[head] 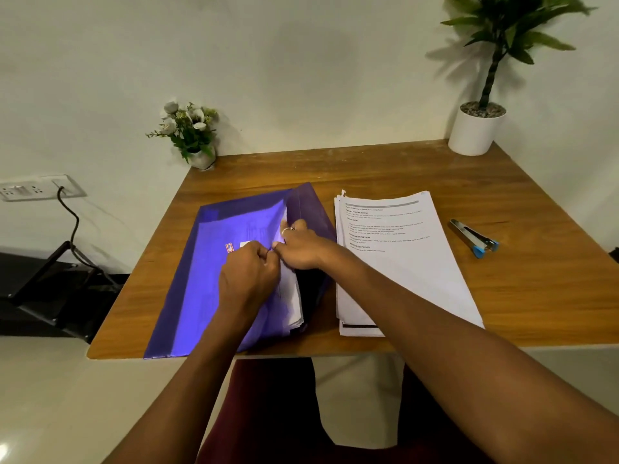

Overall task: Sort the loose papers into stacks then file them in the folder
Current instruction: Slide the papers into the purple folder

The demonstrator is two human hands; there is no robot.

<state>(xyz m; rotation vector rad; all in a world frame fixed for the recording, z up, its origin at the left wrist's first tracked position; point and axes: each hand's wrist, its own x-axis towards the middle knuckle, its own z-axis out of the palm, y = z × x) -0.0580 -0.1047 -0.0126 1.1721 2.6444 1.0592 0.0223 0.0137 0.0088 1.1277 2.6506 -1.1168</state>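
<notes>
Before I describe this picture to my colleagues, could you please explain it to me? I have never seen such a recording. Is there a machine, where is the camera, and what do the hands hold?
There is no machine here: a person works with two bare hands. The single picture comes from a camera worn on the person's head, looking forward and down, so both arms enter from the bottom edge. On the wooden table lies an open purple folder with white sheets inside. The left hand seems to pinch the folder's front cover at its edge, and the right hand seems to grip the sheets at the opening. To the right of the folder rests a stack of printed papers, not yet filed, and further right a stapler. A small flower pot and a tall plant stand at the back.
</notes>
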